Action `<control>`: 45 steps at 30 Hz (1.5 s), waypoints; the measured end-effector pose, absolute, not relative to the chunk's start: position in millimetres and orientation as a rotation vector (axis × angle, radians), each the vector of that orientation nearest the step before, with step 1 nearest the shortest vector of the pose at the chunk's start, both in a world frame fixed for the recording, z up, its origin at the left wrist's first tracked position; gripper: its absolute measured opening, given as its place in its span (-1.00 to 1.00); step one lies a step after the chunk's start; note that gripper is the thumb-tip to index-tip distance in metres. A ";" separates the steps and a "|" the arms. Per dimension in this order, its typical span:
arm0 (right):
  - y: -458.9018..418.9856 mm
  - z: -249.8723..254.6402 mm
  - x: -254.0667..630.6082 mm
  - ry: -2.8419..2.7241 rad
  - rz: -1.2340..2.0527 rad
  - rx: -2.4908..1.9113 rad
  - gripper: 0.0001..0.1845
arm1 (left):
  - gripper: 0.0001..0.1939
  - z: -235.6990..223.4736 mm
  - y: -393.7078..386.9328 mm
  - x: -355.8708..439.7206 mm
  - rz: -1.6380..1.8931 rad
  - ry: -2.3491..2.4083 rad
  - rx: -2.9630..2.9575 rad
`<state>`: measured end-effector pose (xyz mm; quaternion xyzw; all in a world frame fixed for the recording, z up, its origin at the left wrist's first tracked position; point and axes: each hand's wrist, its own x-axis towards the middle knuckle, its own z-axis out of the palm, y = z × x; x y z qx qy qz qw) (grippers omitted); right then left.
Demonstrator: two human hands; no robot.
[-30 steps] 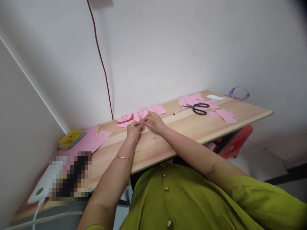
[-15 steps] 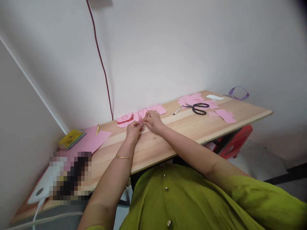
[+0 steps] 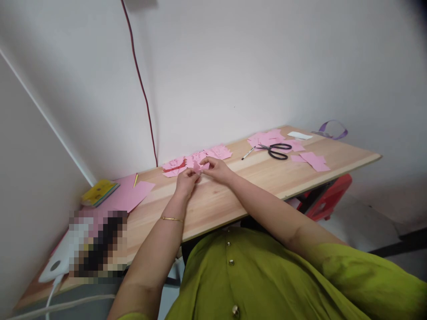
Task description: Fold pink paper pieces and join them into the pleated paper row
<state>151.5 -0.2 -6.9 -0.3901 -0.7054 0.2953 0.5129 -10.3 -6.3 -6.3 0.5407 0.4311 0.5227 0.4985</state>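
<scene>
Both my hands meet over the back of a wooden table (image 3: 233,195). My left hand (image 3: 187,180) and my right hand (image 3: 216,169) pinch a small pink paper piece (image 3: 201,166) between their fingertips, just above the table top. A row of pink paper cut-outs (image 3: 196,159) lies right behind them along the wall. A gold bangle (image 3: 172,219) sits on my left wrist.
Black scissors (image 3: 277,150) and a pen (image 3: 247,154) lie among pink paper sheets (image 3: 312,161) to the right. A large pink sheet (image 3: 128,193), a pencil (image 3: 135,180) and a yellow pad (image 3: 99,192) lie at left. A red cable (image 3: 142,89) runs down the wall. A red stool (image 3: 325,200) stands under the table.
My right hand has shifted slightly right and lifted, and the small pink piece now shows between the fingertips of both hands. Nothing else has moved.
</scene>
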 end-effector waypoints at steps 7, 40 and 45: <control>-0.8 -7.4 151.3 -1.664 0.771 -0.919 -0.65 | -0.76 -11.0 -4.6 -12.3 1.202 1.040 1.453; -2.2 -4.7 150.3 -1.686 0.891 -0.891 -0.80 | -0.80 -11.1 -4.9 -17.5 1.025 1.199 1.679; -2.4 -3.9 152.2 -1.803 0.808 -0.897 -0.73 | -0.84 -14.1 -0.2 -20.9 0.971 1.219 1.842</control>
